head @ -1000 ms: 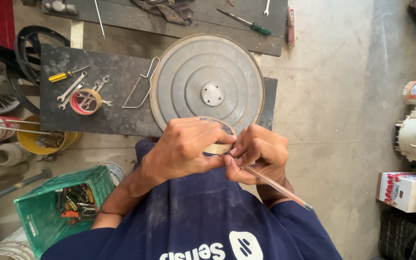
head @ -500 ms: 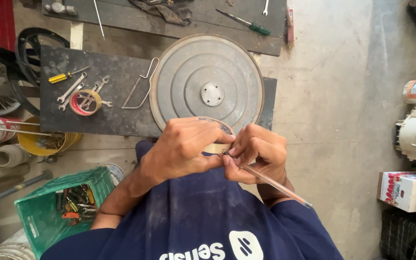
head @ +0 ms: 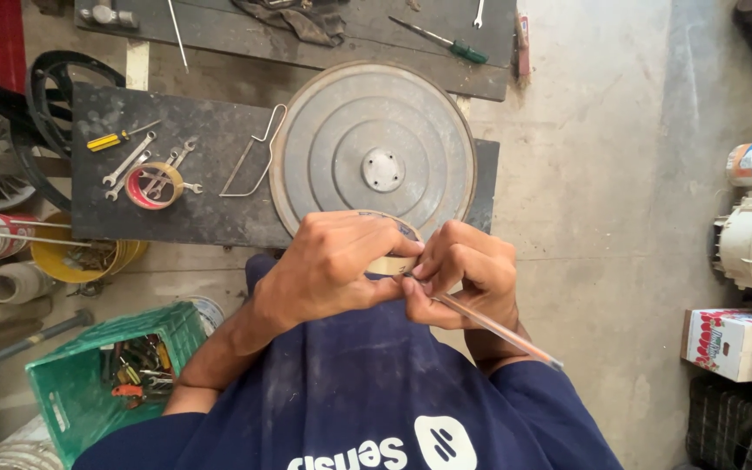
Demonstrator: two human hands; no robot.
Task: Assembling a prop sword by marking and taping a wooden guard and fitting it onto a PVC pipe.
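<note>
My left hand [head: 328, 265] grips a roll of beige tape [head: 391, 261] just below the near rim of a big round grey metal disc [head: 373, 150]. My right hand [head: 467, 270] pinches the tape's edge beside the left thumb and also holds a thin long rod [head: 498, 329] that slants down to the right over my forearm. Both hands touch each other over my dark blue shirt. Most of the tape roll is hidden by the fingers.
The disc lies on a dark metal bench [head: 193, 204] with spanners, a yellow screwdriver [head: 110, 139], a red tape roll [head: 154, 185] and a wire hook. A green crate of tools [head: 97, 374] stands lower left. Boxes and a white motor housing [head: 750, 239] line the right.
</note>
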